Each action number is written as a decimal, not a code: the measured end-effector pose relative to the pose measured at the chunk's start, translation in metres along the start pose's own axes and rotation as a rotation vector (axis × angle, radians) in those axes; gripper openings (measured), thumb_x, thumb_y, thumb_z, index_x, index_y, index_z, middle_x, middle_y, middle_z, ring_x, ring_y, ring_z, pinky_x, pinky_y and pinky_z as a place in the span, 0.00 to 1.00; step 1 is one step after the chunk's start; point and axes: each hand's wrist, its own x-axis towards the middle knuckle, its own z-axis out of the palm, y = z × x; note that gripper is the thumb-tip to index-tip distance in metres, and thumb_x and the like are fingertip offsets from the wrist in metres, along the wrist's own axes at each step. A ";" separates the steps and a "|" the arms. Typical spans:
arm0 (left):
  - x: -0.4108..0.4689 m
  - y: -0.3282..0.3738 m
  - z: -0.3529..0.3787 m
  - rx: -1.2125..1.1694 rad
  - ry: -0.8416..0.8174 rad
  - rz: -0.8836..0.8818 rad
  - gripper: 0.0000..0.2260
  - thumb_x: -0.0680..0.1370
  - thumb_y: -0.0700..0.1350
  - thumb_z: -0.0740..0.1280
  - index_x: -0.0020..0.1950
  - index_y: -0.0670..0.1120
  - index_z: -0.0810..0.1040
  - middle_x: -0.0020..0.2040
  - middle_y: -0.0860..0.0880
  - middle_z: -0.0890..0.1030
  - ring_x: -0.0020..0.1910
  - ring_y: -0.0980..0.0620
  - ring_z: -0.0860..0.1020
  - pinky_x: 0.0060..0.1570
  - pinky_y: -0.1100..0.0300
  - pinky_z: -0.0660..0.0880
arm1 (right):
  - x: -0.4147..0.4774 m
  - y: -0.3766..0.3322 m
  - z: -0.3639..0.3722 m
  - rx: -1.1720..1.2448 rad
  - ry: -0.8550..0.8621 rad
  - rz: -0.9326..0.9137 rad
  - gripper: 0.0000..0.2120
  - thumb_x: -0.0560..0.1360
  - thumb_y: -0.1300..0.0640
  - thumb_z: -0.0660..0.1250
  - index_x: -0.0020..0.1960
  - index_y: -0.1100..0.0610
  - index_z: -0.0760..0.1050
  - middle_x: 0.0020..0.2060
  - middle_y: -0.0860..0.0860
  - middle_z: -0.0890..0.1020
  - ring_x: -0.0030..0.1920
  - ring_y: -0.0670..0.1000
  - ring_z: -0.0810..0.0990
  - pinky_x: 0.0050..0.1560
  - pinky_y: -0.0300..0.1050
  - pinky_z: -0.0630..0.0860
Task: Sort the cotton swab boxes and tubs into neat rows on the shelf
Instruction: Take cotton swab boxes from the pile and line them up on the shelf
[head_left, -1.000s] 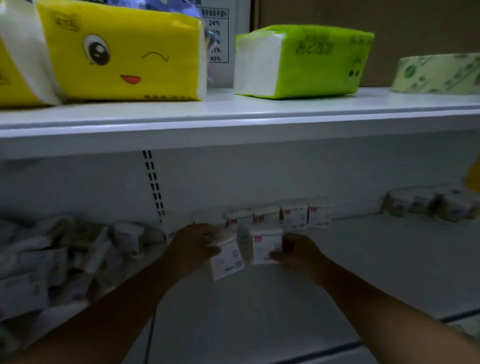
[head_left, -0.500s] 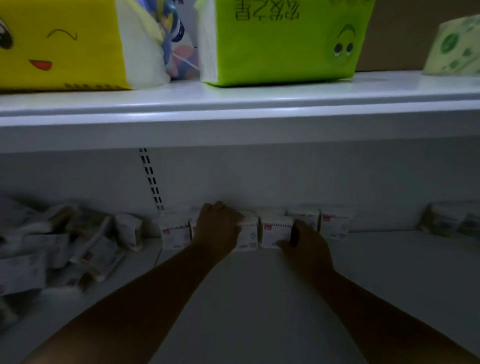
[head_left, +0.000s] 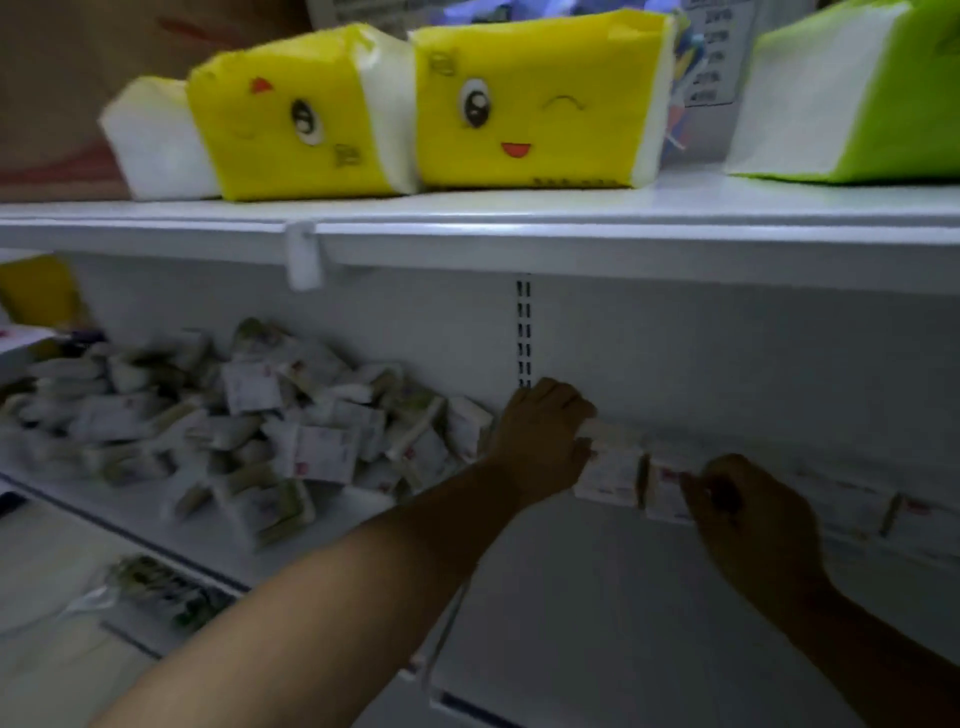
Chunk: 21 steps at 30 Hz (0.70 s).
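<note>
A row of small white cotton swab boxes (head_left: 852, 506) stands along the back wall of the lower shelf (head_left: 571, 597). My left hand (head_left: 540, 447) curls over the top of the leftmost box (head_left: 610, 470) of that row. To its right, my right hand (head_left: 743, 509) pinches the near edge of the second box (head_left: 665, 491). A loose heap of the same boxes (head_left: 270, 431) lies jumbled on the shelf to the left of my left hand.
The upper shelf (head_left: 519, 228) overhangs the row and carries yellow tissue packs (head_left: 530, 104) and a green pack (head_left: 883, 93). A white price-tag clip (head_left: 301, 254) hangs from its front edge. A slotted upright (head_left: 523, 332) runs down the back wall. Packaged items (head_left: 166, 592) lie lower left.
The view has swung left, bringing the jumbled heap into sight. Both hands stay at the row against the back wall, the left one still on the leftmost box.
</note>
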 end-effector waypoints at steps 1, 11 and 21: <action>-0.009 -0.015 -0.009 0.018 -0.022 -0.060 0.14 0.74 0.42 0.67 0.59 0.40 0.78 0.56 0.41 0.78 0.58 0.42 0.74 0.53 0.52 0.67 | 0.004 -0.019 0.014 0.040 -0.073 -0.038 0.12 0.72 0.59 0.71 0.34 0.55 0.70 0.24 0.49 0.71 0.26 0.52 0.71 0.27 0.40 0.62; -0.089 -0.127 -0.048 0.191 -0.405 -0.481 0.18 0.76 0.45 0.65 0.64 0.43 0.69 0.68 0.41 0.67 0.66 0.41 0.68 0.60 0.49 0.69 | 0.004 -0.137 0.177 0.296 -0.545 0.333 0.24 0.77 0.56 0.66 0.70 0.60 0.65 0.64 0.57 0.74 0.62 0.57 0.74 0.61 0.44 0.71; -0.077 -0.153 -0.033 0.275 -0.293 -0.371 0.19 0.74 0.51 0.65 0.64 0.49 0.71 0.64 0.45 0.75 0.66 0.43 0.69 0.62 0.50 0.65 | 0.031 -0.171 0.214 0.351 -0.191 0.606 0.14 0.75 0.57 0.67 0.56 0.66 0.75 0.47 0.57 0.78 0.54 0.60 0.78 0.52 0.50 0.75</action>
